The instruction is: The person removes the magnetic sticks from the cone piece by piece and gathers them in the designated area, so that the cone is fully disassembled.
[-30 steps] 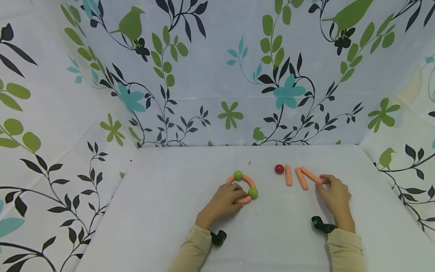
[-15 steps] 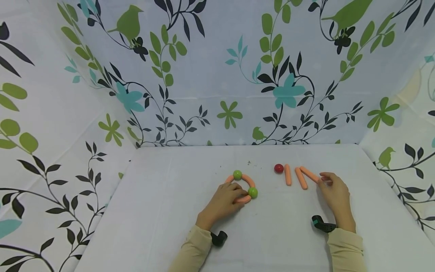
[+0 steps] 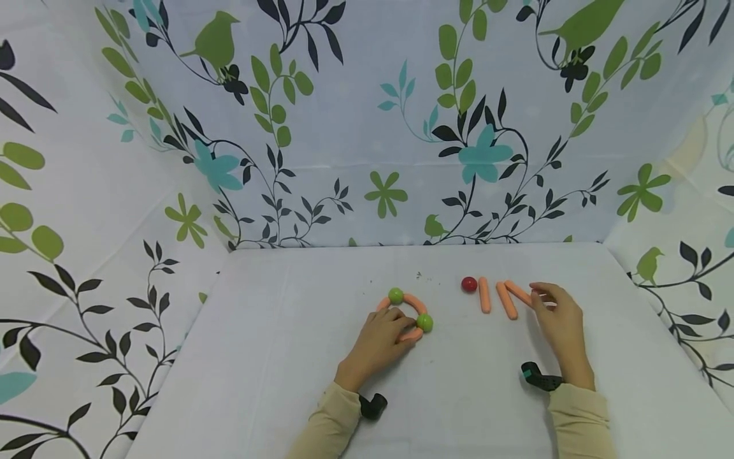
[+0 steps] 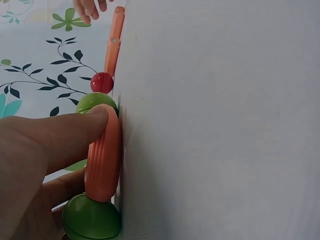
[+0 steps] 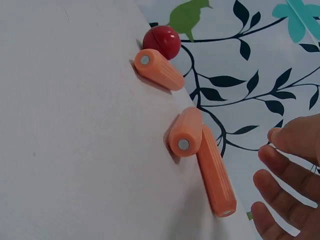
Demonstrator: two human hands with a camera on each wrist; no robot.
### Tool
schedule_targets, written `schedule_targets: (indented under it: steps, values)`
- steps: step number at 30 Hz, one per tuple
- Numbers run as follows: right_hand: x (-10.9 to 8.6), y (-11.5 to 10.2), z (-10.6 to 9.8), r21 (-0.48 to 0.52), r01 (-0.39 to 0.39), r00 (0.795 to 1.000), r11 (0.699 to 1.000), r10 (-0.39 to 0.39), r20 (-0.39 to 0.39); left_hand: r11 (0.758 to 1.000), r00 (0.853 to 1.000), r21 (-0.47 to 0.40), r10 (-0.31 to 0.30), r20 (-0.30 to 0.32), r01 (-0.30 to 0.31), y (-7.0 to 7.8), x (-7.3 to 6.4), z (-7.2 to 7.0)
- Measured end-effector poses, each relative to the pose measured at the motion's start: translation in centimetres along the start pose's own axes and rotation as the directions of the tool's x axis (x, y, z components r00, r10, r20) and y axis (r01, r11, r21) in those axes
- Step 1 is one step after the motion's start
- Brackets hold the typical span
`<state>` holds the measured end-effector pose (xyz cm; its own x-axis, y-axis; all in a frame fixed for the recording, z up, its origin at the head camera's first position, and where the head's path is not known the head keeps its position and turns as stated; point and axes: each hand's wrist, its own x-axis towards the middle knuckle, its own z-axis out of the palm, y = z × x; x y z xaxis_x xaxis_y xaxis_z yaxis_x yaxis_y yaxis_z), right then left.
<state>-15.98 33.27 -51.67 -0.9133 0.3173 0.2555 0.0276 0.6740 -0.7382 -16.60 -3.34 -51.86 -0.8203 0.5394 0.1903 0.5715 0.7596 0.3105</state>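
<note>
My left hand pinches a curved orange rod, thumb on its near face and fingers behind. This rod is part of a ring of curved orange rods joined by green balls, lying on the white table; the hand hides the ring's left side. My right hand hovers beside a slanting straight orange rod, fingers loosely bent and apart from it in the right wrist view. That rod's upper end touches another straight orange rod. A third straight orange rod lies to their left, beside a red ball.
The white table ends at the back against a patterned cloth with leaves, birds and flowers. Silver discs show on the ends of the straight rods. A black wrist camera sits at each cuff.
My right hand has let go of the end of the slanting orange rod and shifted slightly up and left. The left hand keeps its grip on the ring, which has turned very slightly.
</note>
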Motion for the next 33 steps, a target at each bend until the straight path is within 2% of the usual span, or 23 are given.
schedule_targets:
  steps: [4,9,16,24,30,33]
  values:
    - [-0.3,-0.7,0.6,0.018,0.059,0.998,0.998,-0.059,-0.003,1.000,1.000,0.006,-0.012,0.014,0.012,0.0,-0.1,0.1]
    - [-0.6,-1.8,1.4,0.049,0.090,0.995,0.995,-0.092,0.041,0.999,1.000,0.029,-0.023,0.021,0.022,-0.1,0.0,0.6]
    - [-0.9,-3.6,2.5,0.109,0.132,0.987,0.985,-0.141,0.077,1.000,1.000,-0.013,-0.022,0.000,0.022,0.0,-0.2,0.3]
    - [-1.2,-4.9,3.4,0.166,0.120,0.981,0.979,-0.143,0.133,1.000,1.000,0.002,-0.025,0.014,0.025,0.1,-0.3,0.1]
    - [-1.2,-5.6,4.2,0.255,0.181,0.960,0.950,-0.227,0.164,0.999,0.999,-0.019,-0.035,0.006,0.035,0.1,-0.4,0.1]
    - [-1.3,-6.1,4.8,0.242,0.203,0.942,0.949,-0.256,0.215,0.999,0.999,-0.030,-0.031,-0.008,0.031,0.2,-0.4,0.0]
